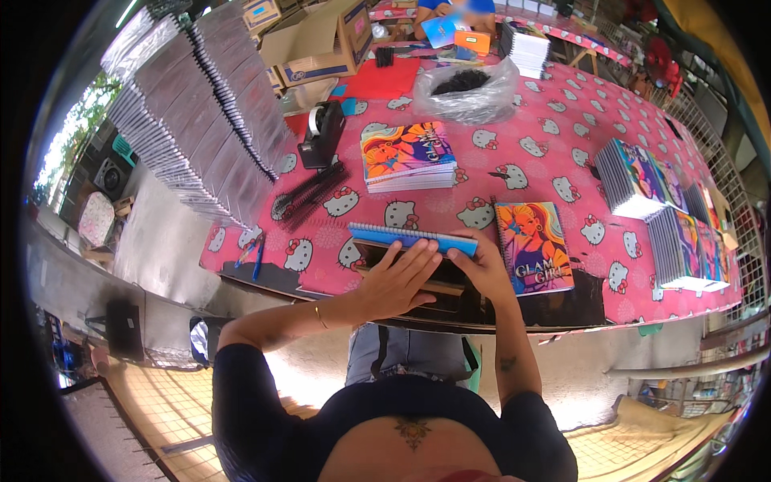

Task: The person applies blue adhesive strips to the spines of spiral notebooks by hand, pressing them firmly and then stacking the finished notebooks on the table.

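A blue spiral notebook (373, 234) is tilted up near the table's front edge in front of me, its coil running along the upper edge. My left hand (405, 277) lies across its lower side with the fingers stretched out, over a dark piece with a wooden strip (442, 287). At the notebook's right end, my right hand (483, 265) grips it between thumb and fingers. Right beside that hand a spiral notebook with a colourful illustrated cover (534, 247) lies flat. Beyond my hands sits a stack of similar notebooks (408, 157).
Black coils (313, 195) and a black tape dispenser (322, 135) lie left of the stack. Tall wrapped piles (193, 104) rise at the left. Pens (258, 257) lie near the front edge. Notebook stacks (675, 241) stand right; a plastic bag of black coils (466, 90) and another person (456, 10) are farther back.
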Available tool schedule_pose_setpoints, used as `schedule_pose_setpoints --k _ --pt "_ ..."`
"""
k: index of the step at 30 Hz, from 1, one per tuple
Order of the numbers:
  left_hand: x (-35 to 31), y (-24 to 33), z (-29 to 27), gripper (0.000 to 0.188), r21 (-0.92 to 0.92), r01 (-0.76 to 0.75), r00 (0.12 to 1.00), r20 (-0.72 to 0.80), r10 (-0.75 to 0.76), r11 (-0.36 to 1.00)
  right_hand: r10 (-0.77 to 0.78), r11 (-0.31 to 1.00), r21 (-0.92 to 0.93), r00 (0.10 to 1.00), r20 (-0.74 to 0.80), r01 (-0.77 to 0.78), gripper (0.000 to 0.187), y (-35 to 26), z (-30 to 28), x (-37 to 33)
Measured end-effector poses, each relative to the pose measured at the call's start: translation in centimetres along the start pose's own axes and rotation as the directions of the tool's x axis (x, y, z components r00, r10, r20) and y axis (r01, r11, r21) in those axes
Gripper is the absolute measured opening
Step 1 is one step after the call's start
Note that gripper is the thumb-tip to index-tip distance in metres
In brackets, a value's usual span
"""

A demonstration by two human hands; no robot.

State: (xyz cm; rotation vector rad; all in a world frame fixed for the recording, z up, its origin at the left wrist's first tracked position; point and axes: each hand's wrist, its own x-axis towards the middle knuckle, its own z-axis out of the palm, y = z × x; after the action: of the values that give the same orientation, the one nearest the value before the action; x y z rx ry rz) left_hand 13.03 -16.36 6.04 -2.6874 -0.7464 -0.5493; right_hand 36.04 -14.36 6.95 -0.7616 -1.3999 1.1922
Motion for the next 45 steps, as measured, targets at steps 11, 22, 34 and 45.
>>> schedule_pose_setpoints --k 11,22,34,45 --pt "8.0 -4.1 -3.7 0.084 0.268 0.354 0.935 -0.121 -0.333 0.896 0.042 0.956 -0.291 0.998 0.036 -0.03 0.022 0.3 -1.1 -0.2" --pt "5.5 1.1 -2.3 0.087 -0.026 0.064 0.998 0.013 -0.063 0.998 -0.075 0.923 -0.369 0.991 0.11 0.111 0.025 -0.3 -1.5 -0.3" --pt "8.1 -1.9 -3.6 0.039 -0.285 0.233 0.971 0.01 -0.24 0.93 -0.073 0.918 -0.387 0.996 0.049 0.087 0.025 -2.3 -1.2 0.1" --pt "9.0 -1.5 -3.5 0.018 -0.427 0.2 0.928 -0.206 -0.31 0.882 0.081 0.959 -0.278 0.992 0.092 -0.053 0.009 -4.9 -4.8 2.0"
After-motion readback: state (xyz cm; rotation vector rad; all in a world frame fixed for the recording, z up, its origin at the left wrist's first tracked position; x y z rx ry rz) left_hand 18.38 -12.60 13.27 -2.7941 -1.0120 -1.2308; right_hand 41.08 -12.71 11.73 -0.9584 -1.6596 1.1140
